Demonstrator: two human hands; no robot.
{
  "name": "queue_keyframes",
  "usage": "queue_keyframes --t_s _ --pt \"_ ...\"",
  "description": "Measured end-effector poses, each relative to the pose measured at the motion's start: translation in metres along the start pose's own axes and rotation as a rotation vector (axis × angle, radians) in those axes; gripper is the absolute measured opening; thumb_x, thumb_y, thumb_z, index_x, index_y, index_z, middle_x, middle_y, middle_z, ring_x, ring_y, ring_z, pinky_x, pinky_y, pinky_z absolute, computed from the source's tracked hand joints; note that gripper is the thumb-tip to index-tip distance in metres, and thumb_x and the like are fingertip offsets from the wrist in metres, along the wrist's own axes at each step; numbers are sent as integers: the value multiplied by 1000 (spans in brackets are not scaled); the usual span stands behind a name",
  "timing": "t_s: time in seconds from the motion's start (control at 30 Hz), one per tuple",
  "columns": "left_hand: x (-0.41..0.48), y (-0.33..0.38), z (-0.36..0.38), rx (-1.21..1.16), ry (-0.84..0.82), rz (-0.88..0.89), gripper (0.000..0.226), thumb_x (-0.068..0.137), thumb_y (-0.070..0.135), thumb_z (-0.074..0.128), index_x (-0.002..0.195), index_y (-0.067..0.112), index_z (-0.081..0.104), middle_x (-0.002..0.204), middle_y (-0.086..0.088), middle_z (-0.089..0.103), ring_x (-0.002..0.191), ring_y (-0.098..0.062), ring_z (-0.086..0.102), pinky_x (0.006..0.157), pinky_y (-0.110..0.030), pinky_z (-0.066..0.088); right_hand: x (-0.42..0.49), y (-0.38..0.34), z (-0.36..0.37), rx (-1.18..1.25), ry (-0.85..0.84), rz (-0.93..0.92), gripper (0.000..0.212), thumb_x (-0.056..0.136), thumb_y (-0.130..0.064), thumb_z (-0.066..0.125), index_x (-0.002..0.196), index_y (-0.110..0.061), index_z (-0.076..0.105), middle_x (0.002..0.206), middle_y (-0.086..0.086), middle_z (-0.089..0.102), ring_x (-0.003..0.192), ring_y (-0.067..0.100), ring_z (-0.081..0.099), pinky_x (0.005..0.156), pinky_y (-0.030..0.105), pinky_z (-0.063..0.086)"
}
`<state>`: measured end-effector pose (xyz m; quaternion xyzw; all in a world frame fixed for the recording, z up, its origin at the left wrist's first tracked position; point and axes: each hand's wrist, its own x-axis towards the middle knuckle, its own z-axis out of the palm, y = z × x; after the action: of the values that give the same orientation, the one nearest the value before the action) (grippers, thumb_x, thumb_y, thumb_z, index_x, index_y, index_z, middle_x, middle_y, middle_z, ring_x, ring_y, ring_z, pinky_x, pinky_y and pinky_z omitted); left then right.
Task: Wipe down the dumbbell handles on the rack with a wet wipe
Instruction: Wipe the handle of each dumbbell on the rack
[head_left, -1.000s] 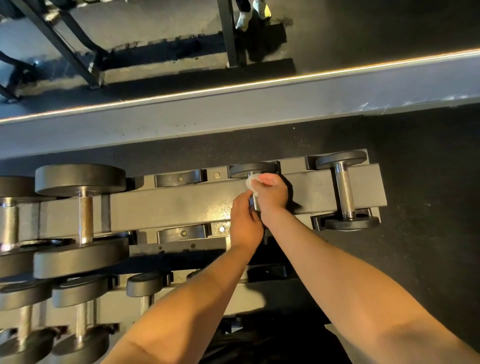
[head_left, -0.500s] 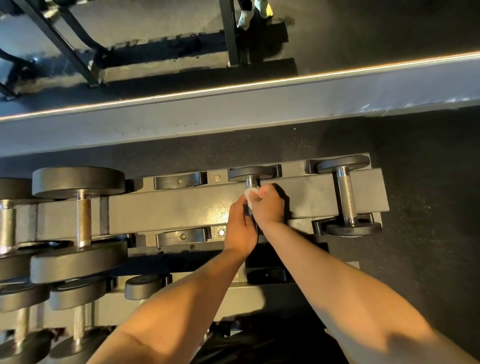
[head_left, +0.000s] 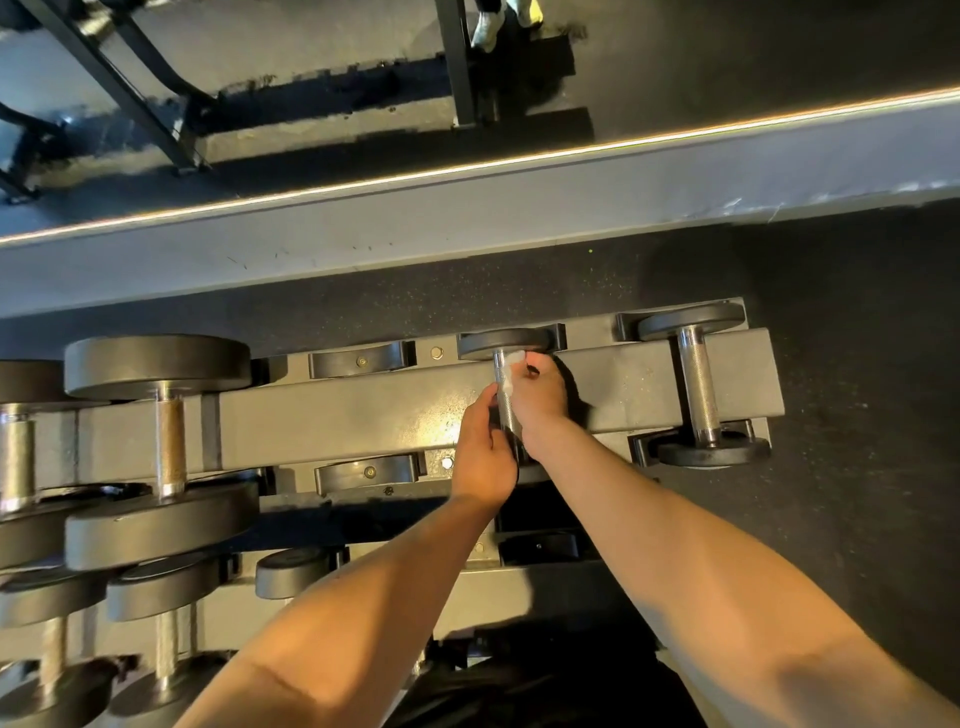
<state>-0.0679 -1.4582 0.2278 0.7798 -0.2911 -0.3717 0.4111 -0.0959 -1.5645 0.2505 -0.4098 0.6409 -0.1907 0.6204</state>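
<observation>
Moved: since half a second ago the right hand has slid the wet wipe back up the handle toward its far head; a strip of bare knurled steel now shows between the two hands. The left hand has hardly shifted.
Head view, right hand: its fingers are curled round the far part of the handle with the wipe bunched under them; white shows only at the top of the fist, just beside the far head.
Head view, left hand: it cups the near part of the same handle from the left with its fingers curled and thumb lying along the steel, apparently steadying it.
Where: this small dumbbell lies across the top tier of the rack, right of the middle and one place in from the right end.
Neighbours: the end dumbbell sits at the right end, well clear of both hands; a pair of empty cradles lies to the left, then the big dumbbell; the lower-tier dumbbells sit toward the rack's near left corner.
Done: as a judgement, this one handle is mid-wipe, its far stretch covered.
Left: the near stretch under the left hand, and probably most other handles; nothing shows which of them are already clean.
</observation>
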Motion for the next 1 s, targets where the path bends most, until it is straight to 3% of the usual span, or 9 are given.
queue_keyframes --t_s 0.07,0.17,0.33,0.43,0.57,0.67,0.8,0.9,1.0 --pt "0 0 0 -9 -2 -3 63 94 3 35 146 39 43 142 7 50 133 -12 48 116 -45 40 0 13 -5 -13 -30 33 29 106 -22 44 127 -22 63 116 4 64 106 25 62 79 28 49" --pt "-1 2 -1 -22 -12 -8 64 95 2 36 145 42 44 141 9 51 132 -10 48 116 -45 40 -1 22 -15 32 -134 153 29 104 -23 45 105 -22 74 105 9 72 91 23 67 71 29 52" --pt "-5 9 -2 -24 -1 -26 64 97 -1 35 143 42 44 137 10 50 127 -5 49 116 -39 40 4 28 -23 -390 -236 113 25 100 -17 52 108 -18 76 99 6 73 84 21 67 66 25 52" --pt "-9 18 -3 -57 8 -12 69 97 -3 34 129 57 47 124 20 58 119 2 54 109 -29 44 0 35 -25 -532 -218 104 27 100 -11 48 111 -11 73 100 9 72 73 17 63 54 20 44" --pt "-11 23 -3 -89 3 -51 78 97 -5 33 122 68 42 121 31 56 118 10 52 104 -18 41 0 30 -28 -330 -125 34 27 103 -15 47 106 -9 72 100 11 71 90 25 67 76 34 57" --pt "-11 24 -4 -94 -1 -59 79 96 -9 33 122 65 42 119 35 54 116 18 51 101 -12 38 5 14 -23 -213 -139 13 28 104 -14 45 108 -16 72 99 5 70 84 15 63 67 27 50" --pt "-10 18 -4 -77 -18 -63 73 96 -6 33 133 55 45 127 29 55 125 4 51 111 -25 39 8 12 -22 -280 -228 98 30 105 -20 44 112 -17 73 104 6 71 89 18 63 67 26 47" --pt "-8 13 -3 -25 7 -42 66 96 -2 34 143 42 44 141 13 52 132 -5 47 118 -38 37 7 24 -25 -478 -246 107 28 104 -23 48 109 -11 73 104 8 71 90 23 65 75 28 52" --pt "-8 11 -3 -28 6 -48 65 97 1 34 145 45 41 142 8 53 131 -8 49 116 -42 41 -2 40 -31 -657 -273 135 24 97 -14 54 112 -8 71 105 9 70 92 24 66 79 31 55"
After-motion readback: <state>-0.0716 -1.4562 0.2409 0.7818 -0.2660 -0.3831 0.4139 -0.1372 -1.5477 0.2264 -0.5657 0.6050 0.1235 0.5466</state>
